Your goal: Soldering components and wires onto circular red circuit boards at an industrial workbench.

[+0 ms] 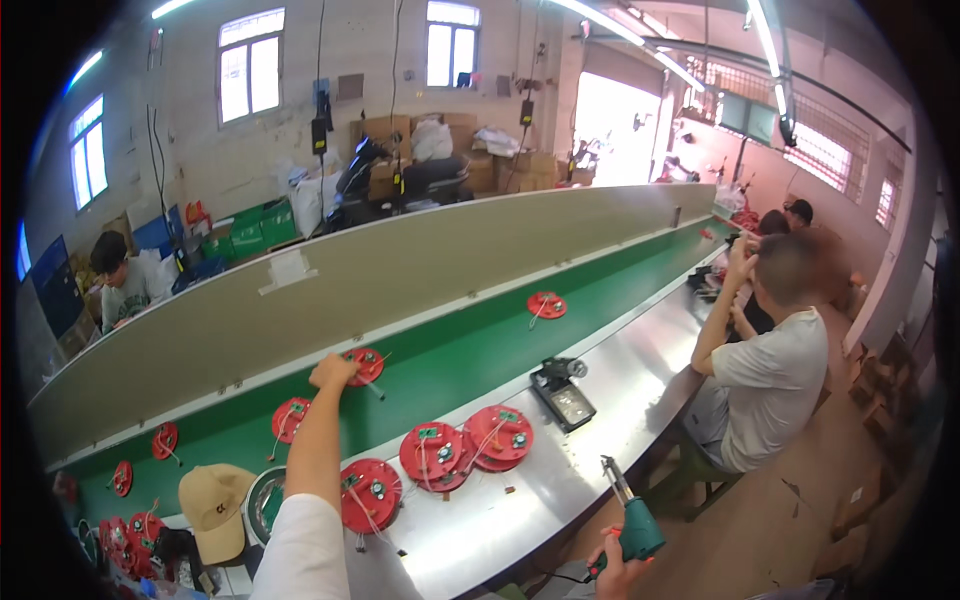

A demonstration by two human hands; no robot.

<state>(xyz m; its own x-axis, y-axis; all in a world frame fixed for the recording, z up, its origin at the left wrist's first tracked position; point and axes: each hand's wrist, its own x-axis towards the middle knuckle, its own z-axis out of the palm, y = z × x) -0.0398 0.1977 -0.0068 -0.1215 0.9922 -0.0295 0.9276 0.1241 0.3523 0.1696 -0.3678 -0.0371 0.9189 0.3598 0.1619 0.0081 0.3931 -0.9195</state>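
My left hand point(333, 371) reaches across the green belt point(460, 345) and pinches the edge of a red disc point(366, 366) with small electronic parts and loose wires on it. Low on the right, my right hand point(622, 572) is wrapped round the handle of a teal soldering gun point(640, 530), its metal tip pointing up and left. Between my arms, stacked red discs point(432, 455) with green boards and white wires lie on the metal bench point(480, 530). More such discs sit along the belt, one of them point(291, 419) just left of my forearm.
A soldering stand point(568, 405) with a tray is on the bench beyond the stacks. A tan cap point(212, 505) and a round ring-shaped item point(266, 503) are left of my arm. A tan partition point(400, 260) runs behind the belt. A person point(770, 370) sits at the right.
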